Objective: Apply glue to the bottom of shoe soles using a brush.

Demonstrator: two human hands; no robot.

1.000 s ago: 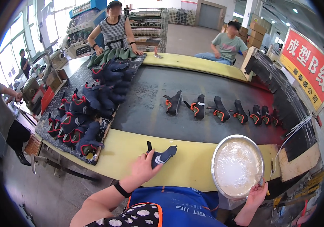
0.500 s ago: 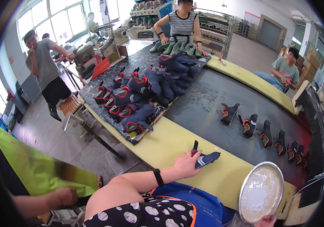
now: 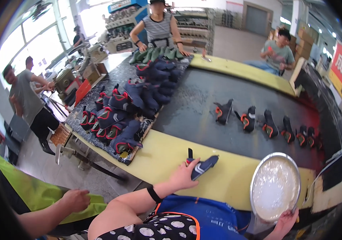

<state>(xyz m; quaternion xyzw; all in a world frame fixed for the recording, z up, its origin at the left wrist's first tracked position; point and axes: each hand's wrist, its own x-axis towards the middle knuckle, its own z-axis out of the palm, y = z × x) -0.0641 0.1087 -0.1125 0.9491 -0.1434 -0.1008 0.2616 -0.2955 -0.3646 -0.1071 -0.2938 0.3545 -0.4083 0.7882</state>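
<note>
My left hand (image 3: 183,176) is closed round a dark navy shoe upper (image 3: 206,166) with white stripes, red trim and an upright tongue, just over the near yellow ledge. My right hand (image 3: 287,222) grips the lower rim of a round metal pan (image 3: 251,188) at the near right. Glossy whitish paste (image 3: 277,186) coats the inside of the pan. Beyond my hands, a row of several shoe uppers (image 3: 249,120) with orange-red trim stands on the dark conveyor belt (image 3: 195,112).
A patterned board (image 3: 81,130) at left bears a heap of navy shoe uppers (image 3: 141,90). Behind it, a person (image 3: 157,30) stands by green shoe lasts (image 3: 155,54). Another person (image 3: 277,54) sits at far right. A person's arm (image 3: 65,206) and lime-green garment (image 3: 23,180) are close at left.
The view has swung, shifting the scene leftward. More of my right hand shows at the pan. My left hand keeps hold of the shoe upper. The arm at near left is raised slightly.
</note>
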